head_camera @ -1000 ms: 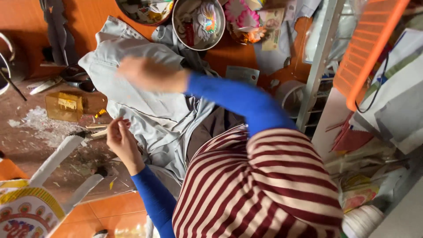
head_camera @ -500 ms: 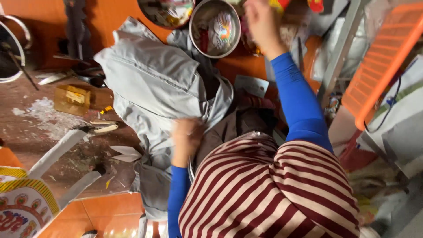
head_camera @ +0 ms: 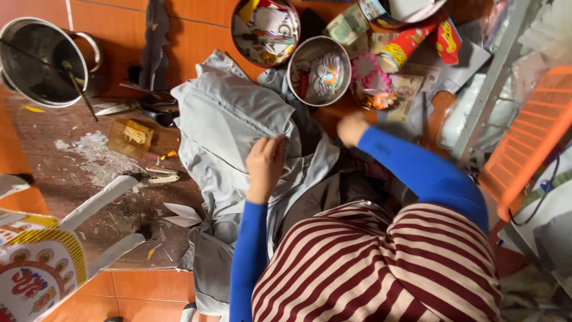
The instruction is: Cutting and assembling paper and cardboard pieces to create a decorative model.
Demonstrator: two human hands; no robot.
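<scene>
I've got the left hand [head_camera: 265, 162] resting on the crumpled pale grey cloth garment [head_camera: 229, 128], fingers curled, pinching a fold at its edge. The garment is spread over the orange tiled floor [head_camera: 196, 24] in front of me. The right hand [head_camera: 353, 128] is at two o'clock, blurred; I cannot tell whether it's open or closed, or holding anything. Just beyond it, at twelve, sits a round steel bowl of coloured scraps [head_camera: 319, 70]. At ten o'clock, black scissors [head_camera: 156, 107] and a big steel pot [head_camera: 44, 59].
</scene>
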